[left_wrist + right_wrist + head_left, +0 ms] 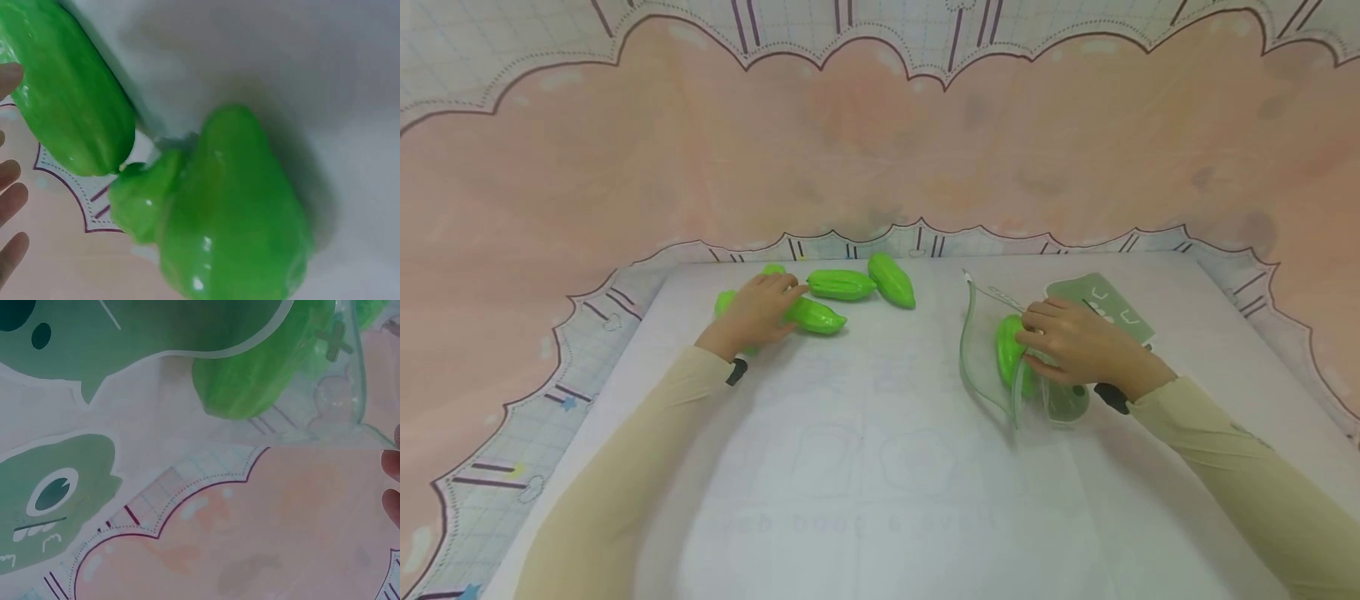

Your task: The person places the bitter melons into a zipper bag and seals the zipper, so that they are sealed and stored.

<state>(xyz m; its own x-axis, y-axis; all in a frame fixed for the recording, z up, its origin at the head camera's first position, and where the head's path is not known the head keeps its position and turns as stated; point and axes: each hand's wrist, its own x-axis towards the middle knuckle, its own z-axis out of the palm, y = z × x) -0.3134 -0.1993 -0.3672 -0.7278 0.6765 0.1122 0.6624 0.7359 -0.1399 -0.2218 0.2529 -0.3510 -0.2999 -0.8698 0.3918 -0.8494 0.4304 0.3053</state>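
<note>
One green fruit (1009, 354) sits inside the clear bag (1066, 408), whose edge the right hand (1075, 342) pinches while partly blocking the view, and the left hand (756, 310), fingers relaxed, partly obscures other green fruits (818, 317) near two further fruits (841, 285) on the white table (865, 467).

On my feed I count one left hand (754, 310) and one right hand (1078, 348), two sleeves (625, 467) and two dark wristbands (737, 371). Of green fruits (841, 285), two show whole on the one white tabletop (865, 433) and a third is partly covered; at least two more green bits peek out around that cluster, and I can't tell whether those are separate fruits. I get one more fruit at the clear bag (967, 362), of which there is one, and two green cartoon figures (1097, 300)
</note>
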